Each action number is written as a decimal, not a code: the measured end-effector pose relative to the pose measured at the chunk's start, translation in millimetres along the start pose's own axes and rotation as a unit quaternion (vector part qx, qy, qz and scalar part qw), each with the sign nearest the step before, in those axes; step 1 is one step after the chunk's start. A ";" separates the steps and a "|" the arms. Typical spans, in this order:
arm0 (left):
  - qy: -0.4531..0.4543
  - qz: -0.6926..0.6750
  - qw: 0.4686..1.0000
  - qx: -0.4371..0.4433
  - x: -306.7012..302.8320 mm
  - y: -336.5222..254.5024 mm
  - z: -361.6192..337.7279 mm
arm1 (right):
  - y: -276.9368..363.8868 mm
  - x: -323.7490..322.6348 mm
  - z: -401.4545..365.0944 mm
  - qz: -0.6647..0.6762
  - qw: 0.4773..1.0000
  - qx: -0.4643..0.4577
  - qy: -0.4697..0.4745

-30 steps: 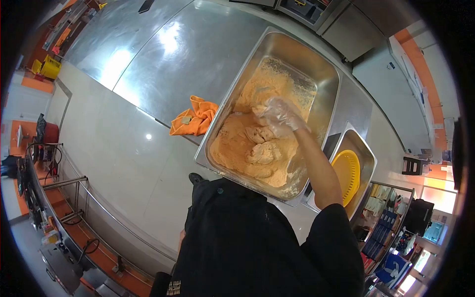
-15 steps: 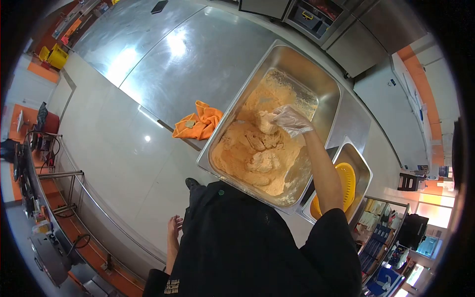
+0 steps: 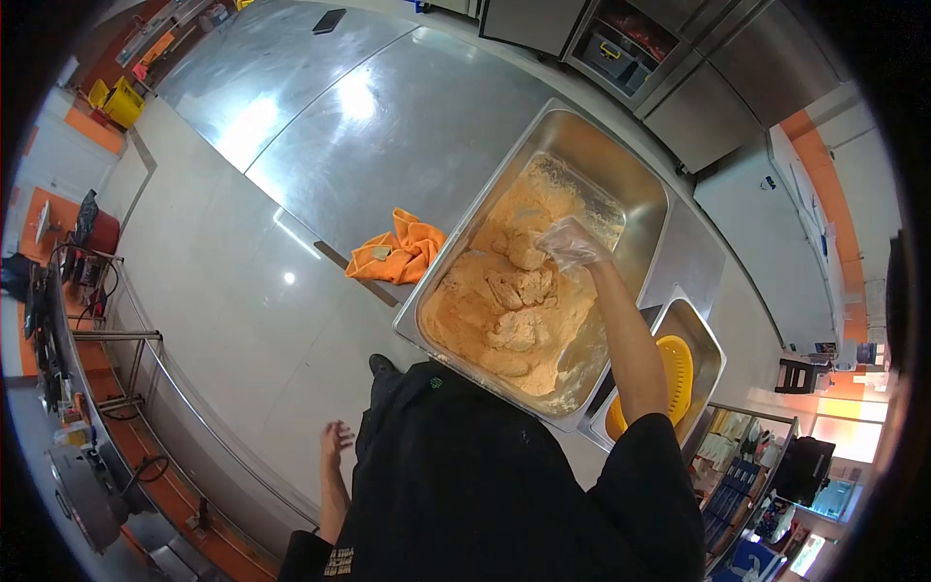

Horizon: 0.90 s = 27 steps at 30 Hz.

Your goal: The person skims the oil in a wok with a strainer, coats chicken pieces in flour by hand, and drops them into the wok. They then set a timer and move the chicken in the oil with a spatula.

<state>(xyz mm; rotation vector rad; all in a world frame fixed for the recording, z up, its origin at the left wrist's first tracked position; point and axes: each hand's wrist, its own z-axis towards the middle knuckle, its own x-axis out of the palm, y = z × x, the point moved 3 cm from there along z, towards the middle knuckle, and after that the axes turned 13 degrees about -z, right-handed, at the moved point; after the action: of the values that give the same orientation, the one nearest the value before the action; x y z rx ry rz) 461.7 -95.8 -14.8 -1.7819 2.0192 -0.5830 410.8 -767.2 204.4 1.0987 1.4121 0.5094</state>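
Observation:
My right hand (image 3: 574, 242), in a clear plastic glove, is inside a deep steel pan (image 3: 652, 209). Its fingers are closed at the edge of a flour-coated piece of food (image 3: 525, 251), low against the orange-tan flour (image 3: 456, 306). The coating hides what kind of food it is, and the glove blurs the fingertips. Several other coated pieces (image 3: 519, 330) lie heaped in the flour nearer to me. My bare left hand (image 3: 336, 438) hangs beside my body over the floor, fingers apart, holding nothing.
An orange cloth (image 3: 396, 250) lies on the steel table (image 3: 427, 116) left of the pan. To the right, a smaller steel pan (image 3: 711, 364) holds a yellow perforated basket (image 3: 676, 373). A phone (image 3: 330, 20) lies at the table's far end. A metal rail (image 3: 208, 417) runs along the left.
My right hand has come down slightly with the coated piece, which now sits lower against the flour. My left hand has shifted a little, its fingers more spread. The view has tilted slightly.

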 end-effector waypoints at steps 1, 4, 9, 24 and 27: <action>0.008 0.007 0.999 0.038 5.9 -20.2 2.5 | 1.7 -0.3 2.9 -0.001 1.000 -0.001 0.001; 0.022 0.032 0.989 0.143 35.3 -94.6 -0.9 | 22.6 2.2 9.7 -0.448 0.874 -0.181 0.051; 0.070 0.101 0.924 0.362 108.7 -231.9 -72.0 | 38.0 -23.2 7.9 -0.114 0.992 -0.021 0.055; 0.534 0.129 0.517 0.657 509.6 -295.0 -327.0 | 57.7 -57.2 -64.0 0.289 0.946 0.028 -0.143; 0.569 -0.012 0.534 0.625 507.2 -317.6 -335.1 | 70.8 -66.6 -94.8 0.290 0.945 0.015 -0.151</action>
<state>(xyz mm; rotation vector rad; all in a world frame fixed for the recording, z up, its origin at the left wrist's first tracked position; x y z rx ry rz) 484.2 -615.2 432.7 -0.3266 1.0602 -2.7518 333.5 -762.5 316.0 1.5518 0.8172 0.6995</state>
